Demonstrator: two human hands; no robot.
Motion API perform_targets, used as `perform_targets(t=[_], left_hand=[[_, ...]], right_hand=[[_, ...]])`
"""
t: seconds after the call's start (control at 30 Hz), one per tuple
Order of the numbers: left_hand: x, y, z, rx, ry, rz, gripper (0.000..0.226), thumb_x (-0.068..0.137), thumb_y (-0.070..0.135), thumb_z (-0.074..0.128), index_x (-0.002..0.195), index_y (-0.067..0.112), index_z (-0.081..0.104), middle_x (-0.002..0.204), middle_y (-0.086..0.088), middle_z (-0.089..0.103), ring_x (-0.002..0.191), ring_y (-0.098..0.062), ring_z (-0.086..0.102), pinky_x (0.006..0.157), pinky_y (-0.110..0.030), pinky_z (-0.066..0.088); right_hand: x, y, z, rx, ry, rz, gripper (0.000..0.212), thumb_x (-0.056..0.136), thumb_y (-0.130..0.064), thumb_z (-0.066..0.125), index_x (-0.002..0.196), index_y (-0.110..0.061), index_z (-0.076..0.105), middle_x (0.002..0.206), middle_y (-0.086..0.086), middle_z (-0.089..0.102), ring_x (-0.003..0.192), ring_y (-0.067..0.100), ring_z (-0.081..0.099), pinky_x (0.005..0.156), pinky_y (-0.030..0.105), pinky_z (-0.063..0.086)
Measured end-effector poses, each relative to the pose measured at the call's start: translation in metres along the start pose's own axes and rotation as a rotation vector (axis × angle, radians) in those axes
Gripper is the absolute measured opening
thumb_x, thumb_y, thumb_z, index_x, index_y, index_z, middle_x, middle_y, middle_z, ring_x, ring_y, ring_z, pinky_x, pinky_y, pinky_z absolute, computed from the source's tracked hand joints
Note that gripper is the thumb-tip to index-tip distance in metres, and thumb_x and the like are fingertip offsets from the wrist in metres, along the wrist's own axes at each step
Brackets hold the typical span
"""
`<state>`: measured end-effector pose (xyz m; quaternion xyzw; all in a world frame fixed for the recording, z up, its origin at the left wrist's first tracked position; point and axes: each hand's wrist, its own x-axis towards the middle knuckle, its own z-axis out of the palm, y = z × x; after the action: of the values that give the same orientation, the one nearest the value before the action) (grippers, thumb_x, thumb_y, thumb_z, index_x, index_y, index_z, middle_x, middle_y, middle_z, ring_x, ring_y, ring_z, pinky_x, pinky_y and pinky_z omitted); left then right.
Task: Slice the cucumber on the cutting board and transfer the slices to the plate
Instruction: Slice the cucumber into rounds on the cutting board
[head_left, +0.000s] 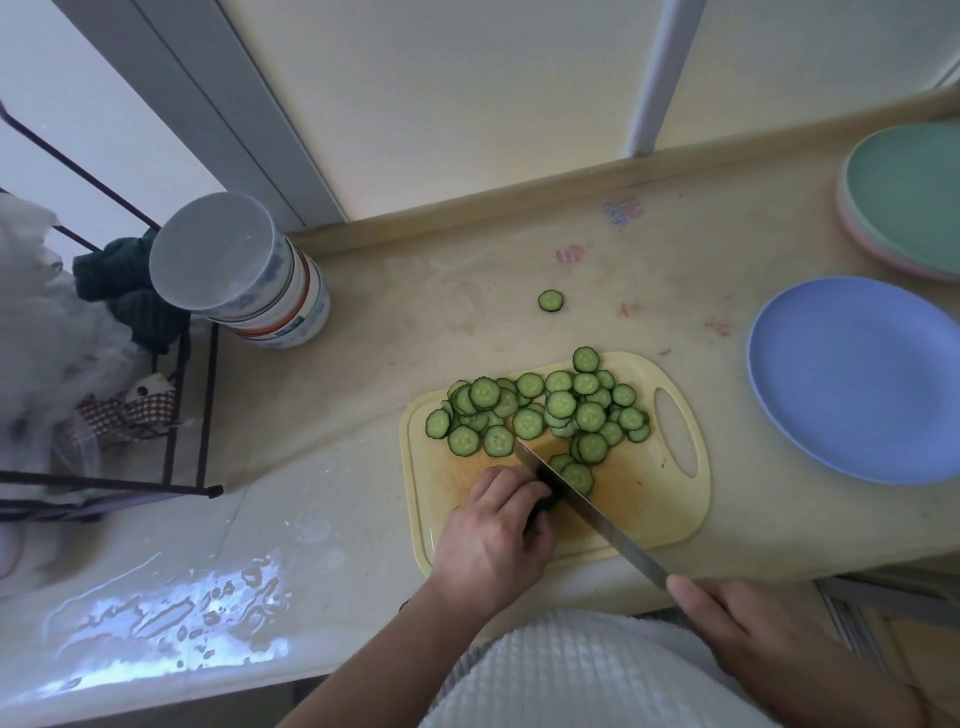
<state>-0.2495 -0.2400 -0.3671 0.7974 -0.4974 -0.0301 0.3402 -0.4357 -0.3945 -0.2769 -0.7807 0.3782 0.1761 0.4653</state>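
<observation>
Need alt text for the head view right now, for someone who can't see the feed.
On a yellow cutting board, the left hand holds the last dark cucumber stub while the right hand grips a knife whose blade is right beside it. A pile of cucumber slices covers the board's far half; one stray slice lies on the counter, and the blue plate at right is empty.

Soft daylight is being cast through the frosted window (467, 93); glare is being reflected off the wet counter (171, 618), and edges are being bent and blurred by the wide lens.
</observation>
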Motion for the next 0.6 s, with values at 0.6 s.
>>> perform_targets(t=[0.6], left_hand=[[0.001, 0.001, 0.0, -0.005, 0.001, 0.019, 0.021, 0.08, 0.005, 0.072, 0.1, 0.009, 0.074, 0.105, 0.001, 0.067, 0.097, -0.02, 0.064, 0.073, -0.029, 0.057]], right_hand=[[-0.008, 0.008, 0.002, 0.017, -0.024, 0.009, 0.082, 0.072, -0.084, 0.019, 0.066, -0.012, 0.058, 0.064, 0.012, 0.057, 0.059, 0.01, 0.052, 0.06, 0.019, 0.041]])
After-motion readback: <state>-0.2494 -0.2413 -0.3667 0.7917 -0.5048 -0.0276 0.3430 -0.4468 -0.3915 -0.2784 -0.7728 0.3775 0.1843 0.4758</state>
